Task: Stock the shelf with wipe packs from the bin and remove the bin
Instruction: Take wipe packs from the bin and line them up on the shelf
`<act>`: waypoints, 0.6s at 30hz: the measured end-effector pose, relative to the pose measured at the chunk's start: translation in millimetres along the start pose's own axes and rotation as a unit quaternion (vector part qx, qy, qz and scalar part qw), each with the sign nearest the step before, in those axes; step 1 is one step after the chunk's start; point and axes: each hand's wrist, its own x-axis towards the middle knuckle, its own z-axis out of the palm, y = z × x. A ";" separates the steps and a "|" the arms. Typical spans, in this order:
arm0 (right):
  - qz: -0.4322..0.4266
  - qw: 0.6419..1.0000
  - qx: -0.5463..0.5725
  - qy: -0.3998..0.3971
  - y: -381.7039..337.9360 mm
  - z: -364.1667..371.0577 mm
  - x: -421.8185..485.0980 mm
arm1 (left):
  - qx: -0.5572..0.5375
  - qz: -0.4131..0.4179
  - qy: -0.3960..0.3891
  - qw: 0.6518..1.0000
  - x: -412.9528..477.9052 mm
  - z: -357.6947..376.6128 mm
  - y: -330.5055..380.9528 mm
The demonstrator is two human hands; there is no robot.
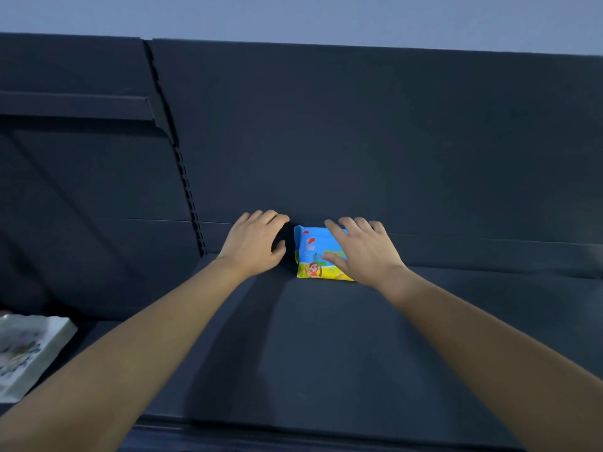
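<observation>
- looking through the head view, a dark shelf [326, 337] fills the lower half of the frame, with a dark back panel [359, 141] rising behind it toward 12 o'clock.
- a wipe pack [310, 256], blue on top and yellow below with a cartoon child printed on it, sits at the rear of the shelf, just under the frame's centre toward 6 o'clock.
- its printed face is turned to the camera and it seems to stand on its long edge close to the back panel; whether it touches the panel cannot be told.
- the right hand [362, 252] comes in from 5 o'clock and lies over the pack's right half, fingers spread and fairly straight, resting on the wrapper rather than curling round it.
- the left hand [254, 246] sits at the pack's 9 o'clock, just beside it with a dark gap between; its fingers are loosely bent near the back panel and it holds nothing.
- a slotted upright [182, 171] runs down the back wall at 10 o'clock, and a higher shelf edge [75, 106] juts out to its left.
- a pale, blurred packet [29, 350] lies at the frame's 8 o'clock edge, well apart from the wipe pack.
</observation>
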 end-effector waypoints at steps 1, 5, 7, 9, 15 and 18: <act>0.000 1.000 0.005 0.001 -0.5 -2.9 -0.8 | 0.007 -0.005 -0.003 1.000 -1.0 -1.9 -0.2; -0.015 0.999 0.027 -0.009 -8.0 -13.3 -1.3 | 0.021 -0.041 -0.012 0.999 -8.5 -14.7 -1.5; -0.025 0.999 0.039 -0.013 -16.7 -17.1 -1.0 | 0.028 -0.073 -0.010 0.997 -17.5 -22.4 -1.7; -0.041 0.998 0.049 -0.015 -28.6 -21.2 0.2 | 0.037 -0.107 -0.008 0.993 -32.0 -30.4 -1.9; -0.147 0.985 0.085 -0.008 -88.1 -42.3 1.3 | 0.103 -0.228 -0.032 0.968 -115.1 -68.6 -3.4; -0.216 0.971 0.101 0.001 -132.0 -60.7 -9.5 | 0.149 -0.302 -0.042 0.941 -173.5 -96.2 -2.9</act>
